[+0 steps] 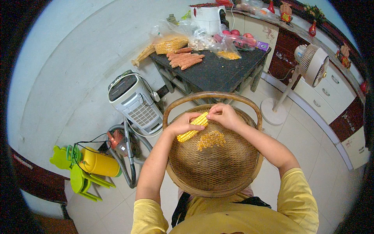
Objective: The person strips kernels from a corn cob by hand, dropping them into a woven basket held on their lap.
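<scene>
An ear of yellow corn (192, 130) is held tilted in my left hand (184, 124), above a round woven basket (210, 172) that has an arched handle. My right hand (223, 115) has its thumb and fingertips at the upper end of the ear; whether a kernel is between them cannot be seen. Loose corn kernels (212, 139) lie in a small heap in the basket. On the black table (216, 71) beyond are bare corncobs (185, 59), a plastic bag of kernels (171, 44) and another bag with some kernels (229, 55).
The basket's handle (211, 95) arches beyond my hands. A standing fan (311, 65) is at the right by the drawers (324, 92). To the left are an air cooler (137, 102), a vacuum cleaner (119, 143), a yellow container (100, 162) and a green child's chair (79, 180).
</scene>
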A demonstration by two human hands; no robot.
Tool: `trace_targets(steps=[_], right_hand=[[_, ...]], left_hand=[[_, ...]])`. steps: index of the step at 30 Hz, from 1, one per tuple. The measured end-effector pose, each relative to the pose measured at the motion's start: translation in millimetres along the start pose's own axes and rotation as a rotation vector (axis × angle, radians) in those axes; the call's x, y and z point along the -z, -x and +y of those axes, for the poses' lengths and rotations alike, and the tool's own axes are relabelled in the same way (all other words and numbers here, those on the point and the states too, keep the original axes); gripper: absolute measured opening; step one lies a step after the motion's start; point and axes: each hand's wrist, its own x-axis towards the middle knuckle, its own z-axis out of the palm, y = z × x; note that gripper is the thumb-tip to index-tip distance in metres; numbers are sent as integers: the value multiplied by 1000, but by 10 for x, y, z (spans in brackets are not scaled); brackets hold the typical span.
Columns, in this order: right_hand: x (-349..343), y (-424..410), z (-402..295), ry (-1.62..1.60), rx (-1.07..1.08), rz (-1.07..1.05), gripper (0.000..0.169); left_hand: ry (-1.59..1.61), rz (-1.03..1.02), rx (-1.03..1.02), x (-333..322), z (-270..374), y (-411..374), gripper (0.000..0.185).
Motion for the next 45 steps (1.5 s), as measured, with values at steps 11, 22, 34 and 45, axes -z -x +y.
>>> trace_targets(steps=[11, 22, 34, 45], right_hand=[[8, 12, -4, -38, -9, -1, 14], [225, -10, -112, -185, 141, -198, 10], [45, 1, -21, -188, -44, -65, 14], [-9, 4, 88, -12, -120, -13, 20]], left_hand=[[21, -3, 8, -6, 0, 4, 49], [376, -26, 81, -9, 32, 30, 46], [311, -52, 80, 3, 9, 8, 44], [-20, -22, 15, 3, -73, -21, 50]])
